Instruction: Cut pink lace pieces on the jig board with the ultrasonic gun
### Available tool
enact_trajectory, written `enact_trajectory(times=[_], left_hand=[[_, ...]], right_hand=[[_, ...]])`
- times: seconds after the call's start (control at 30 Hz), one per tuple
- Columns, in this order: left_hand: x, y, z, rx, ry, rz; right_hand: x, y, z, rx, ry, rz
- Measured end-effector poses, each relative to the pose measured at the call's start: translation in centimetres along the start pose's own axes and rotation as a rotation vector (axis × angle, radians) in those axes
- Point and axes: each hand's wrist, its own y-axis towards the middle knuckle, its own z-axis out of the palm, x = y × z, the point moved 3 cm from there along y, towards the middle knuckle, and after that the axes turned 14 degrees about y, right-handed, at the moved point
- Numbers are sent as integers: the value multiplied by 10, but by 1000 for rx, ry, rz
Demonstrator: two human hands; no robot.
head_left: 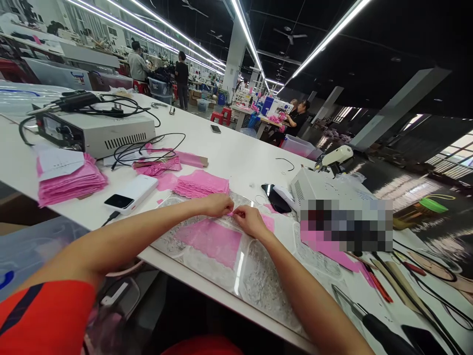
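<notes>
My left hand (219, 204) and my right hand (250, 220) meet over a clear patterned plastic sheet (258, 271) at the table's front. Fingertips of both hands pinch a small bit of pink fabric (231, 213) between them. Its exact shape is mostly hidden by the fingers. Just below the hands, a flat pink fabric piece (210, 241) with a wavy edge lies on the sheet. Right behind my left hand sits a stack of pink fabric pieces (201, 183).
A grey box device (111, 130) with black cables stands at the left, near a taller pink fabric stack (70, 182) and a white power bank (132, 194). Another boxed machine (332, 192), a dark phone (276, 198) and a black-handled tool (384, 333) lie to the right. Co-workers are farther back.
</notes>
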Motion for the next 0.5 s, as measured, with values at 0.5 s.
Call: enact_trajectory(times=[0.5], left_hand=[[6, 1, 6, -3, -98, 32]], right_hand=[[-12, -1, -1, -36, 84, -34]])
